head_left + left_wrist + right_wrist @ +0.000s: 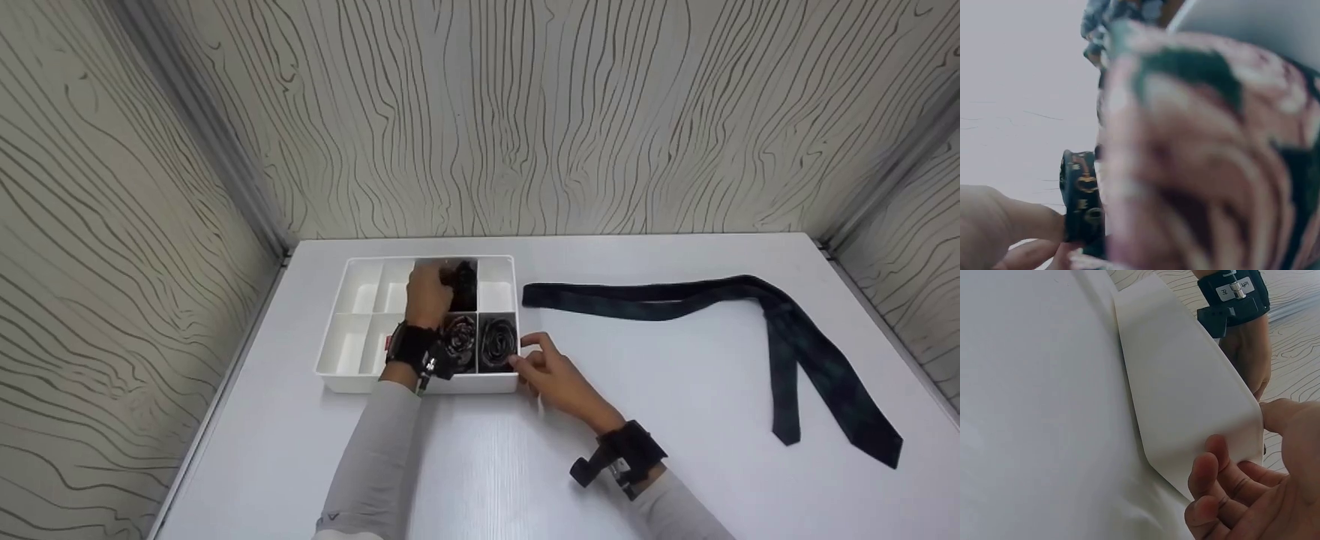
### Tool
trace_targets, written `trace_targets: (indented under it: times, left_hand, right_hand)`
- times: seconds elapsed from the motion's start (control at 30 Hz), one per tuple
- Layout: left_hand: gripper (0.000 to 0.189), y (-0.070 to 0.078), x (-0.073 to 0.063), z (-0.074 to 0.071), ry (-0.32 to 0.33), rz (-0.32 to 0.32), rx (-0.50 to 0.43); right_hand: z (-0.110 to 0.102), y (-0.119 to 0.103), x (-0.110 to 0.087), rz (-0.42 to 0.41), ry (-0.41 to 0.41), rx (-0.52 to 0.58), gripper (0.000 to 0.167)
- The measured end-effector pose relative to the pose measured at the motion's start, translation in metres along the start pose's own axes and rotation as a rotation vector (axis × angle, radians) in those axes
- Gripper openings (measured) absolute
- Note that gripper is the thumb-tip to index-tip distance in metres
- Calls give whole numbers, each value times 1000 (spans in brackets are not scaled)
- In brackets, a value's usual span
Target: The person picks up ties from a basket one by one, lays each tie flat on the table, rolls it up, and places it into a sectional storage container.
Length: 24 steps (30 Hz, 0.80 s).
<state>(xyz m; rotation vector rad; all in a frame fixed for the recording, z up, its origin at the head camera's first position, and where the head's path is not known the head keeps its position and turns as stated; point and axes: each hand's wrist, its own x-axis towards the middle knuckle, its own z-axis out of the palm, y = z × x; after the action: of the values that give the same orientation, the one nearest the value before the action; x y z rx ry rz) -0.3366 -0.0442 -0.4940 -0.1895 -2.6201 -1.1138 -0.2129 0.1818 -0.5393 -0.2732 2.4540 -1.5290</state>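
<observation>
A white divided box stands on the table. My left hand reaches into its back row and pinches a dark rolled necktie with gold print between thumb and fingers. Beside that hand, a black roll fills part of a back compartment. Two rolled neckties, a patterned one and a dark grey one, sit in the front row. A blurred floral fabric looms close in the left wrist view. My right hand grips the box's front right corner, thumb at the rim, fingers against the outer wall.
A dark green-navy necktie lies unrolled and folded over on the right of the table. Wood-grain patterned panels close off the back and sides. Thin dividers split the box into several compartments.
</observation>
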Motion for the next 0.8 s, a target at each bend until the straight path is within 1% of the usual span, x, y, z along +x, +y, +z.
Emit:
trace_targets:
  times: [0.1, 0.2, 0.27, 0.37, 0.4, 0.47, 0.5, 0.53, 0.63, 0.7, 0.73, 0.8]
  left_hand:
    - [16, -2, 0, -2, -11, -26, -8]
    - [14, -4, 0, -2, -2, -32, -32]
    - [13, -4, -1, -3, -3, -46, -48]
    - [12, -4, -3, -7, -39, -82, -82]
    - [14, -3, -3, -10, -58, -101, -96]
    - [18, -1, -4, -15, -89, -123, -119]
    - [22, 1, -5, -17, -101, -126, -135]
    - [24, 3, -6, -20, -108, -125, -154]
    - [30, 11, -14, -25, -119, -103, -198]
    - [31, 17, -23, -27, -133, -71, -227]
    - [31, 21, -28, -28, -142, -55, -237]
    - [29, 29, -41, -29, -166, -18, -258]
  right_hand:
    - [-6, 2, 2, -32, -13, -30, 46]
    - [-18, 7, 7, -47, 18, -82, 45]
    - [-30, 13, 11, -45, 78, -150, 43]
    - [-53, 27, 20, -55, 214, -307, 43]
    - [-62, 32, 22, -60, 258, -362, 44]
    - [-80, 42, 27, -57, 316, -469, 51]
    - [-89, 46, 28, -52, 324, -514, 55]
    - [-97, 50, 29, -43, 315, -549, 60]
    - [-117, 58, 30, -1, 236, -621, 67]
    - [-124, 61, 28, 6, 196, -658, 66]
    - [-126, 62, 27, 4, 191, -670, 65]
    - [-126, 62, 24, -10, 210, -684, 57]
